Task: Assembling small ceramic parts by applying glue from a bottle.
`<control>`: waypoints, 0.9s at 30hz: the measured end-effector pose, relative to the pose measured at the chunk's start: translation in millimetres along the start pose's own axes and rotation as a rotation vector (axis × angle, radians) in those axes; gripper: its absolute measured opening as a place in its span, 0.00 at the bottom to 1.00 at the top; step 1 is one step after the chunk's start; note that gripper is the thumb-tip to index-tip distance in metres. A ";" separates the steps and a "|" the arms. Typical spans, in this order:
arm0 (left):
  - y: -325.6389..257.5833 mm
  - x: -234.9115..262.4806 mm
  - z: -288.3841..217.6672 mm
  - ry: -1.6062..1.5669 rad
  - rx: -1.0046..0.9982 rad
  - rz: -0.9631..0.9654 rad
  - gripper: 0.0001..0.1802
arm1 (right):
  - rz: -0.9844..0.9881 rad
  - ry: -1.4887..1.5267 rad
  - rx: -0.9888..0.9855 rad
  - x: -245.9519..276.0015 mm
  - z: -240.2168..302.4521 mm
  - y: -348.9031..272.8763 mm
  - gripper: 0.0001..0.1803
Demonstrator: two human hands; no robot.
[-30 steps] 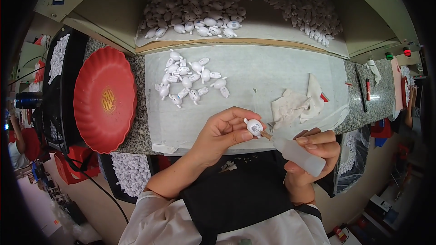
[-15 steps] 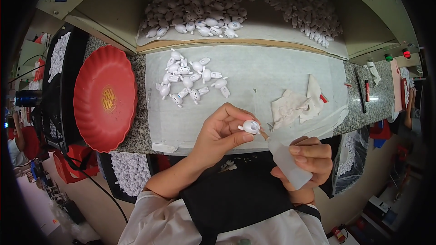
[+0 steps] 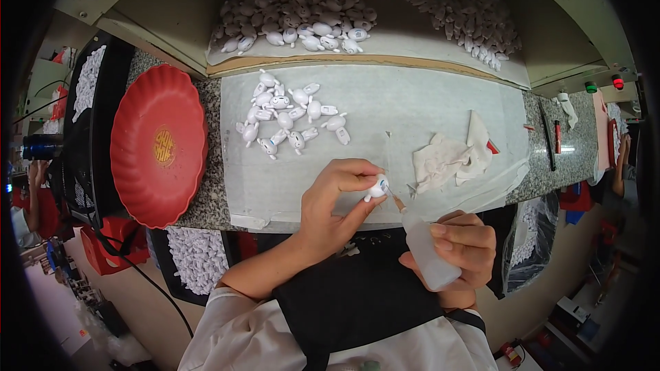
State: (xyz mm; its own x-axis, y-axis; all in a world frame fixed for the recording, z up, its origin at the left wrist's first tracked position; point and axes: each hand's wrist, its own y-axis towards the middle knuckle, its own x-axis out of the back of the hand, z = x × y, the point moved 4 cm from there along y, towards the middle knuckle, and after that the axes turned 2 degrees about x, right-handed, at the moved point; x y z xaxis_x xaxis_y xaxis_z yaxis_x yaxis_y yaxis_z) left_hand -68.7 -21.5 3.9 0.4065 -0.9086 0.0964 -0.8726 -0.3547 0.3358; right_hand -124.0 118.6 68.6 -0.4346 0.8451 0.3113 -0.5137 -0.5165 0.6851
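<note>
Between the thumb and fingers of my left hand (image 3: 331, 199) is a small white plastic figure part (image 3: 377, 188), rounded with little nubs and a bluish-grey patch. My right hand (image 3: 462, 246) is wrapped round a translucent squeeze bottle (image 3: 430, 251), tilted so its thin tip (image 3: 398, 201) points up and left. That tip reaches to the white part; whether it touches is too fine to tell. Beyond my left hand, a loose group of assembled white figures (image 3: 284, 120) lies on the white sheet (image 3: 371, 110), some showing printed eyes.
A crumpled white cloth (image 3: 440, 160) lies at right on the sheet. To the left stands a red scalloped tray (image 3: 141, 158). A shelf at the back holds heaps of white parts (image 3: 295, 7). Bins of white parts (image 3: 197, 257) sit below the table edge. A black rod (image 3: 546, 127) lies far right.
My left hand has turned the white part, so its patch faces the bottle tip more to the right. The bottle has shifted slightly left and down with my right hand.
</note>
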 end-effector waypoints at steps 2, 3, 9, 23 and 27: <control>1.2 0.9 -2.3 0.062 -0.043 -0.027 0.17 | 0.023 -0.005 -0.005 -0.3 -0.2 -0.4 0.24; 1.6 1.0 -2.7 0.063 -0.042 -0.027 0.17 | 0.047 -0.009 -0.010 -1.0 -0.5 -0.8 0.24; 4.5 -1.5 -5.7 0.161 -0.142 -0.038 0.17 | 0.030 0.020 -0.117 2.6 -6.1 -2.6 0.25; 14.1 26.7 14.9 -0.525 0.282 -0.175 0.13 | -0.204 0.320 -0.694 36.9 -95.0 16.2 0.17; 11.3 24.2 12.3 -0.591 0.345 -0.129 0.13 | -0.077 0.273 -0.661 31.2 -137.6 66.7 0.17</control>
State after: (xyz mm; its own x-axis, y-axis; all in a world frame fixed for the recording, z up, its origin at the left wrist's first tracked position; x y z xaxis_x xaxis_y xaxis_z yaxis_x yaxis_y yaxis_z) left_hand -72.1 -50.2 -1.5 0.3828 -0.7874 -0.4832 -0.9030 -0.4293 -0.0159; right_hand -273.6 91.6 33.4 -0.5041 0.8625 0.0429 -0.8533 -0.5052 0.1295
